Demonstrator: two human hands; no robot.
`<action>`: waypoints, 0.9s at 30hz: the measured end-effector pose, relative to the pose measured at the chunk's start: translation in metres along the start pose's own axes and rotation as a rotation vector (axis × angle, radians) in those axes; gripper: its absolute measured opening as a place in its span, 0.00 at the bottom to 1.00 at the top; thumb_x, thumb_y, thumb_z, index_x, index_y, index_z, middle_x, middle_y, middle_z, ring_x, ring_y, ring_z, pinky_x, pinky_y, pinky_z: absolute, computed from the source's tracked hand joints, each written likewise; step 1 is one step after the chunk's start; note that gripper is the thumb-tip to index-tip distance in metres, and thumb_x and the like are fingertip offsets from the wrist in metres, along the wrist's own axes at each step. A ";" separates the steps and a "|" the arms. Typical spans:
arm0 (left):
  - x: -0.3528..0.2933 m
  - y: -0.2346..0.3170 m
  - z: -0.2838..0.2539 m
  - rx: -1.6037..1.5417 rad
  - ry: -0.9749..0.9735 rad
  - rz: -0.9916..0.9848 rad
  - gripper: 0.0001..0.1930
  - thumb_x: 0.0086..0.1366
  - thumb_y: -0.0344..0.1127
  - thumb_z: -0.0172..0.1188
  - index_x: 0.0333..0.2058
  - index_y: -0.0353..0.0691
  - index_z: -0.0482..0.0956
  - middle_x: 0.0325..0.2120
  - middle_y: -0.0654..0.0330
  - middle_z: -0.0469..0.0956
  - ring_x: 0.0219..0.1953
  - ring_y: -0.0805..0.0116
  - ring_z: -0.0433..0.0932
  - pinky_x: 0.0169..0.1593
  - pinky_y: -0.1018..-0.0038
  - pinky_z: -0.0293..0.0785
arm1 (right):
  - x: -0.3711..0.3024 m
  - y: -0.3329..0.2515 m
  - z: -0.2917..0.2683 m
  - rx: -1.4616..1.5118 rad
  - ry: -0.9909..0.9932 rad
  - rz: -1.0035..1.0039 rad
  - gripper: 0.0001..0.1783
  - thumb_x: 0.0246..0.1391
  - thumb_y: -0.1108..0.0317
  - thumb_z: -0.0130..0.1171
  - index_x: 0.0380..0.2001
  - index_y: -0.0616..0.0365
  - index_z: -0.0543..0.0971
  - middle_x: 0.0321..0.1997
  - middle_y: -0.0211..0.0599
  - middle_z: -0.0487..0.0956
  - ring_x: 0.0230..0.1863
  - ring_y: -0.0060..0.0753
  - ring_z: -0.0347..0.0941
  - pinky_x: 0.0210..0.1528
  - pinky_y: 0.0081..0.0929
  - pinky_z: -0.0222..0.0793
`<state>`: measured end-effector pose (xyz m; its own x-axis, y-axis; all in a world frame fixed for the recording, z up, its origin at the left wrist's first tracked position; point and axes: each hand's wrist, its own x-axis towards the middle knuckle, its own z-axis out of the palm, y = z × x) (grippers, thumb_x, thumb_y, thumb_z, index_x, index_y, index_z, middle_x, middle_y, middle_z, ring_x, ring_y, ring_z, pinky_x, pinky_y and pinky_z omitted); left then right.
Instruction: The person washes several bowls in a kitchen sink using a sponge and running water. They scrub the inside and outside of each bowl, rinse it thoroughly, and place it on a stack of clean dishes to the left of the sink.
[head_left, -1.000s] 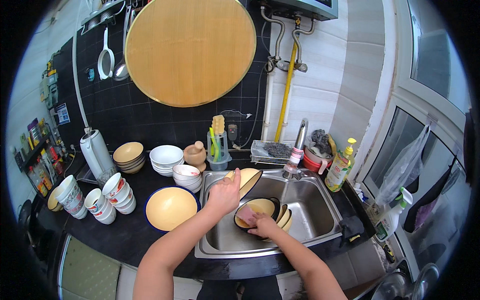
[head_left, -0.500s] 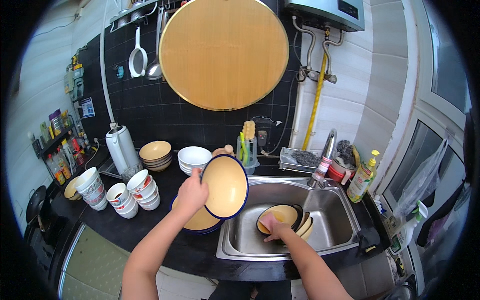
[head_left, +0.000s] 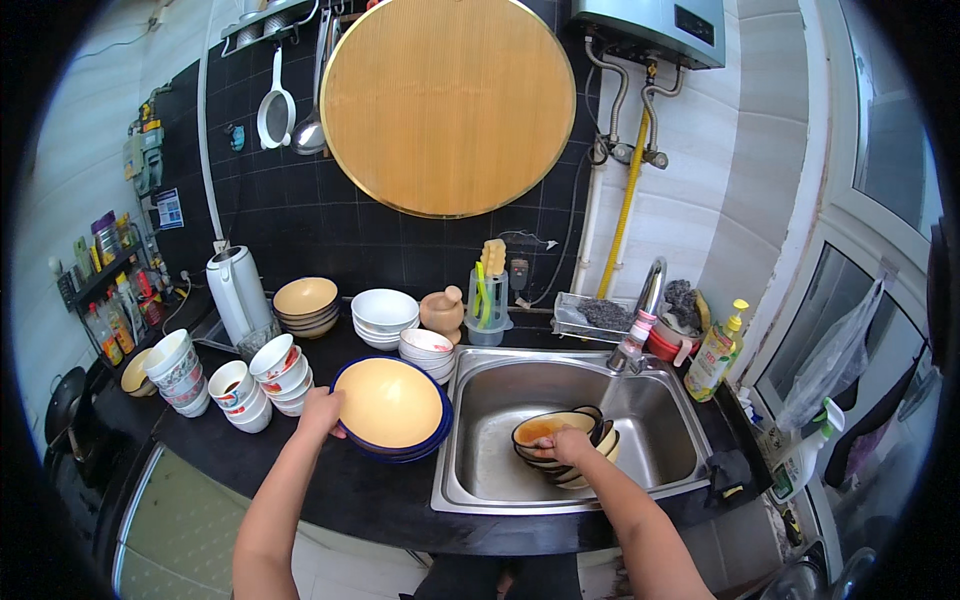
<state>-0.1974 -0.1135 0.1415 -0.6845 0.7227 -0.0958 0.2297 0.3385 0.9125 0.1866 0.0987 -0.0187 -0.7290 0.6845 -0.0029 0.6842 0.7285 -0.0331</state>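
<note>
A yellow plate with a blue rim (head_left: 390,403) lies on top of a small stack on the black counter, left of the steel sink (head_left: 470,470). My left hand (head_left: 321,410) holds its left edge. In the sink basin stands a pile of dirty yellow and dark bowls (head_left: 556,440). My right hand (head_left: 565,445) rests on the front rim of that pile, fingers curled over it.
Stacked patterned cups (head_left: 268,380), white bowls (head_left: 385,313) and tan bowls (head_left: 306,302) crowd the counter behind the plates. A white kettle (head_left: 236,292) stands at the left. The tap (head_left: 640,325), a dish soap bottle (head_left: 716,350) and a sponge rack (head_left: 598,315) line the sink's far side.
My left hand has carried the yellow plate from the sink to the left and laid it flat on the stack on the counter. My right hand stays on the bowls in the sink.
</note>
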 end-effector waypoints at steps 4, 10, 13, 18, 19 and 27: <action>0.002 -0.005 0.000 0.163 0.047 0.048 0.14 0.54 0.35 0.52 0.28 0.25 0.73 0.17 0.48 0.74 0.17 0.59 0.75 0.19 0.69 0.73 | -0.011 0.000 -0.028 0.395 0.123 0.180 0.24 0.45 0.38 0.51 0.29 0.46 0.78 0.26 0.40 0.76 0.32 0.43 0.72 0.35 0.35 0.66; 0.009 -0.025 0.005 0.479 0.270 0.325 0.13 0.48 0.33 0.58 0.31 0.31 0.70 0.25 0.44 0.74 0.32 0.48 0.74 0.36 0.62 0.69 | -0.009 0.032 -0.018 0.871 0.417 0.287 0.22 0.47 0.51 0.57 0.37 0.58 0.75 0.29 0.41 0.75 0.32 0.33 0.70 0.37 0.26 0.64; 0.004 -0.019 0.005 0.506 0.235 0.273 0.17 0.48 0.34 0.60 0.34 0.33 0.67 0.27 0.45 0.73 0.34 0.49 0.74 0.37 0.62 0.69 | -0.013 0.033 -0.033 1.347 0.609 0.212 0.24 0.50 0.60 0.58 0.48 0.64 0.71 0.38 0.29 0.75 0.41 0.21 0.68 0.46 0.19 0.62; 0.000 -0.017 0.008 0.536 0.337 0.401 0.21 0.48 0.34 0.61 0.39 0.30 0.67 0.39 0.44 0.69 0.41 0.49 0.71 0.44 0.64 0.68 | -0.025 0.037 -0.049 1.563 0.847 0.527 0.28 0.55 0.51 0.49 0.51 0.63 0.65 0.50 0.35 0.70 0.48 0.26 0.66 0.50 0.24 0.62; -0.001 -0.011 0.011 0.517 0.347 0.465 0.21 0.49 0.34 0.61 0.40 0.30 0.67 0.41 0.44 0.68 0.43 0.48 0.69 0.46 0.64 0.66 | -0.025 0.046 -0.043 1.672 0.899 0.539 0.29 0.55 0.51 0.49 0.51 0.62 0.64 0.50 0.36 0.70 0.48 0.27 0.66 0.50 0.25 0.62; -0.073 0.073 0.065 0.341 0.381 1.105 0.12 0.50 0.26 0.56 0.36 0.33 0.71 0.42 0.49 0.69 0.46 0.53 0.66 0.51 0.64 0.61 | -0.034 0.100 0.014 2.202 1.052 0.503 0.32 0.54 0.42 0.43 0.54 0.55 0.60 0.52 0.36 0.68 0.53 0.33 0.64 0.55 0.34 0.60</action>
<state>-0.0857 -0.1022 0.1889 -0.1518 0.5177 0.8420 0.9481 -0.1647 0.2721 0.2799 0.1479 -0.0363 0.0987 0.9908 -0.0930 -0.7392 0.0104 -0.6734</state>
